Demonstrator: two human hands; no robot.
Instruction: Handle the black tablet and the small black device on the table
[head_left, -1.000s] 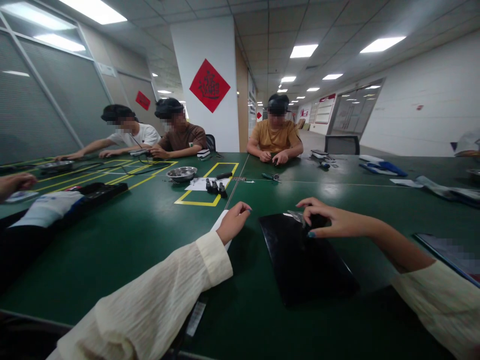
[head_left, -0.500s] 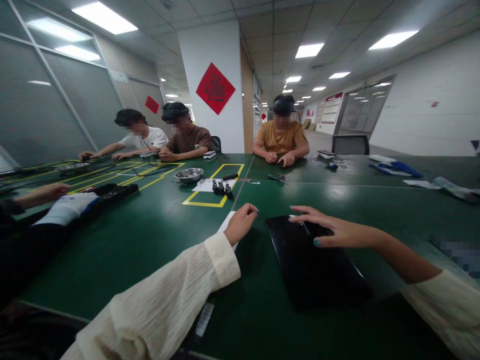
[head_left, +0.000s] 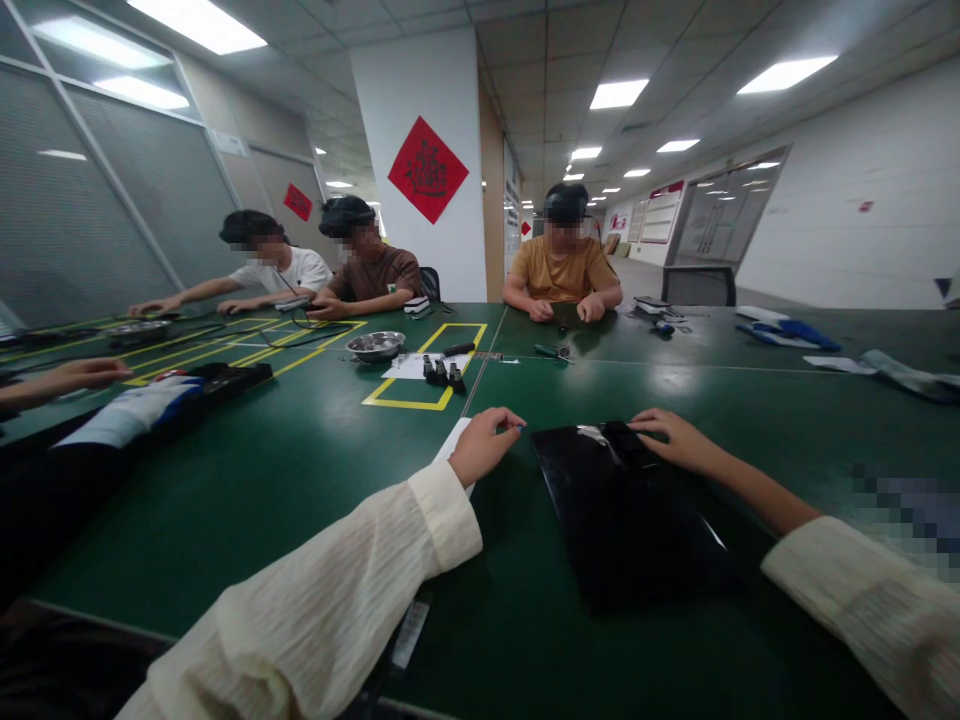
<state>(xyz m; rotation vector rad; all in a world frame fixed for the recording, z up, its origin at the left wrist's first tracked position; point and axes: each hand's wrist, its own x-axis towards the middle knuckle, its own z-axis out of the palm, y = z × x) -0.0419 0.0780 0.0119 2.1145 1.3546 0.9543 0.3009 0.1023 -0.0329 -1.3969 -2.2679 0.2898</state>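
A glossy black flat panel (head_left: pixel 637 540) lies in front of me, with a raised black block (head_left: pixel 628 445) at its far end and a pale shiny patch beside the block. My right hand (head_left: pixel 675 440) is at the block's right side, fingers bent around that end and thumb nearer me. Left of the panel, my left hand (head_left: pixel 484 447) is closed in a pinch, apart from the panel; whatever its fingertips hold is too small to make out. A white strip, perhaps paper (head_left: pixel 454 440), shows partly under that hand and wrist.
Several black cylindrical parts (head_left: pixel 444 375) and a metal bowl (head_left: pixel 375 346) stand ahead on the green table (head_left: pixel 315 480). Pliers (head_left: pixel 553 352) lie farther off. Co-workers sit across and at left; a neighbour's hand (head_left: pixel 90 374) is beside a black tray (head_left: pixel 240 378).
My right hand has moved off the panel's top to the right side of the block, its spread fingers now bent. The left hand stays nearly still. The person opposite has moved their hands apart.
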